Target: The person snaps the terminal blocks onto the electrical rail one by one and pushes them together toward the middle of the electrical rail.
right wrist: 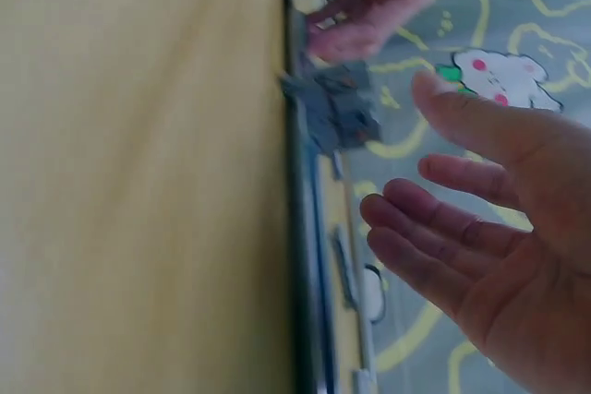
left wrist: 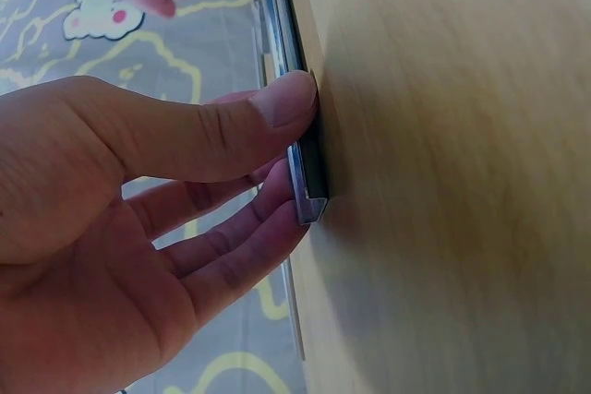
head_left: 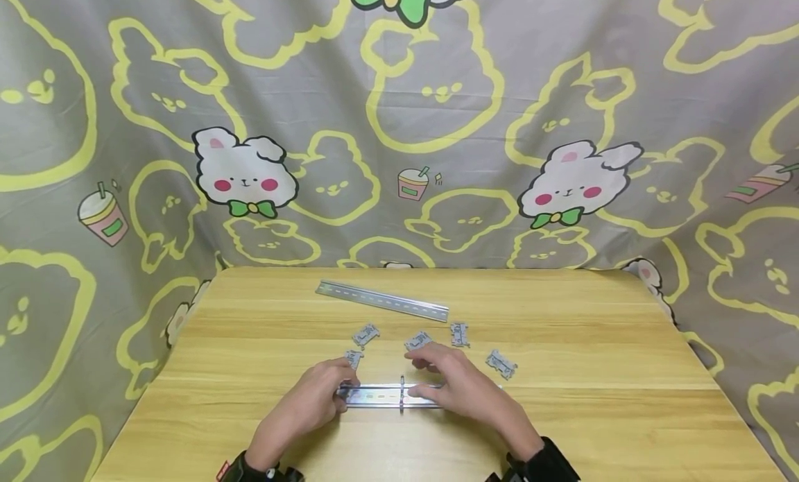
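Observation:
A slotted metal DIN rail [head_left: 377, 397] lies along the near part of the table. My left hand [head_left: 312, 393] grips its left end; in the left wrist view the thumb lies on one edge of the rail [left wrist: 294, 168] and fingers on the other. A grey terminal block [head_left: 402, 399] stands upright across the rail near its middle. Over the rail, right of that block, hovers my right hand [head_left: 465, 385]. The right wrist view shows its fingers spread and apart from the terminal block [right wrist: 337, 108], holding nothing.
Several loose grey terminal blocks lie beyond the rail, among them one at the right [head_left: 501, 363] and one at the upper left [head_left: 366, 335]. A second DIN rail [head_left: 382, 300] lies slanted farther back. A patterned curtain [head_left: 462, 218] hangs behind the wooden table [head_left: 593, 315].

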Tool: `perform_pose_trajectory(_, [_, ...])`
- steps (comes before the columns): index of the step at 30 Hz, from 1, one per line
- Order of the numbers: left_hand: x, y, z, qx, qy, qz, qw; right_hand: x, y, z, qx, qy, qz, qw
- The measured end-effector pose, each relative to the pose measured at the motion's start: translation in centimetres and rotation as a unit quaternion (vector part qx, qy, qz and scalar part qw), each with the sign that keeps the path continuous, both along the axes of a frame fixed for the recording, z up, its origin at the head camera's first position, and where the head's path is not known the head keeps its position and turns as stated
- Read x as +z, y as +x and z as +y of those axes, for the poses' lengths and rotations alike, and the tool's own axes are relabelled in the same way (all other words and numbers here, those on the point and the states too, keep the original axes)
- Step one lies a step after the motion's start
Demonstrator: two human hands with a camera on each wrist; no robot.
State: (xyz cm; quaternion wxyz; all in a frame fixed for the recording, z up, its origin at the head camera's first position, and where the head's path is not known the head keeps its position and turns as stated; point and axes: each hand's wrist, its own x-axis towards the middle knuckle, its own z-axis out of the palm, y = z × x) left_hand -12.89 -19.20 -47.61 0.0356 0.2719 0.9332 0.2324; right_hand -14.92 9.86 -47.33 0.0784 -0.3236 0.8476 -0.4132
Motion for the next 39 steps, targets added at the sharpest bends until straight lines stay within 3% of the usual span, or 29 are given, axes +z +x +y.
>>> perform_pose_trajectory(5, [0.2,0.1,0.0,0.002,-0.001,-0.005,1.0,1.1,-0.5,2.5,-0.024,0.03,0.024,0.999])
perform_pose_trajectory(17, [0.2,0.0,0.0,0.007,-0.003,-0.014,0.9999,1.8,-1.3,8.5,-0.009,0.107,0.044,0.993])
perform_pose_trajectory(24, [0.1,0.0,0.0,0.005,0.003,-0.016,0.9999,1.2,-1.1,9.3,-0.045,0.155,0.044,0.986])
perform_pose_trajectory(30, [0.0,0.0,-0.1,0.008,0.002,-0.021,0.9997,0.7,-1.1,9.4,-0.047,0.163,0.029,0.985])
perform_pose_trajectory(39, [-0.1,-0.1,-0.1,0.012,0.005,-0.029,0.9995,-0.1,-1.1,10.1,0.002,0.148,0.039,0.988])
